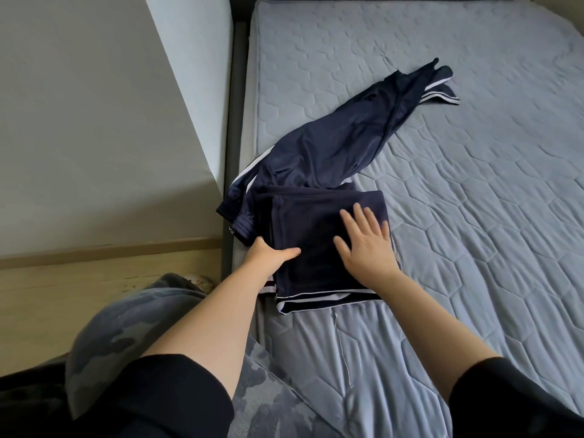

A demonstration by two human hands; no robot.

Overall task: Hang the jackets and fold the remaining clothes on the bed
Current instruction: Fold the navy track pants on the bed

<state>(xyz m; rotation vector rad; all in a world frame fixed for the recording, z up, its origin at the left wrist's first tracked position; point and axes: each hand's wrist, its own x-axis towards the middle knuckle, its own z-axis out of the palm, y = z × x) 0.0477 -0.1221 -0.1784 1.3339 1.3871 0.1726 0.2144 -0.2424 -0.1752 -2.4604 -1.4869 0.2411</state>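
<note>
A folded navy garment with white stripes (316, 267) lies near the left edge of the grey quilted bed (458, 200). My left hand (268, 256) grips its left edge, thumb on top and fingers hidden underneath. My right hand (366, 241) lies flat on top of the fold, fingers spread and straight. Behind it, a pair of shiny navy track pants with white side stripes (344, 137) stretches unfolded toward the far middle of the bed, its waistband hanging at the bed's left edge.
A white wall or cabinet panel (94, 121) stands left of the bed, with a dark bed frame (234, 121) between them. Wooden floor (63, 295) shows at lower left. My knee in camouflage trousers (132, 327) presses against the bed's near corner.
</note>
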